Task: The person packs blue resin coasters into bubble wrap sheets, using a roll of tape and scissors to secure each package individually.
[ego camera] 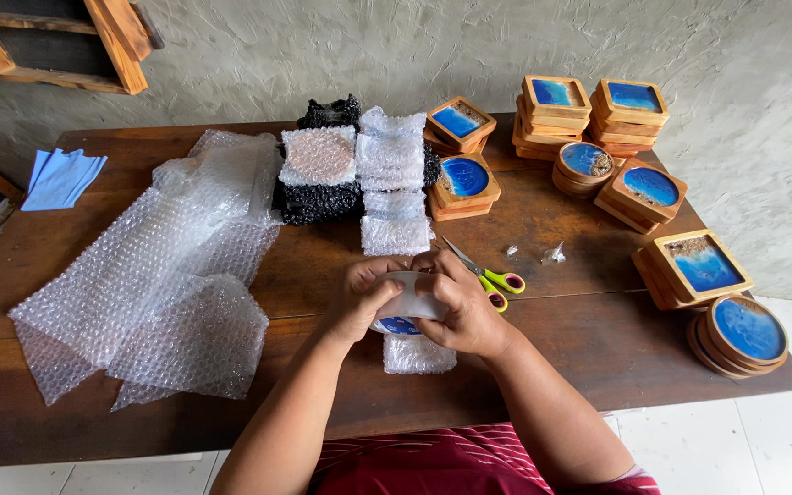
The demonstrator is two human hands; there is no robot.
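On the wooden table (552,312) I see a big bubble wrap sheet (139,284) and stacks of coasters (588,119). My left hand (359,298) and right hand (460,307) are both closed around a tape roll (407,307), held above a small wrapped packet (419,354). I think it is best to keep the roll steady and find the tape end with a thumbnail. The scissors (492,275) lie just beside.

A small bubble-wrapped package (419,354) lies on the table (598,339), near its front edge. More white wrapped packages (393,179) are piled at the back, beside black wrapped ones (318,200). A round blue label (400,325) peeks out just above the small package.
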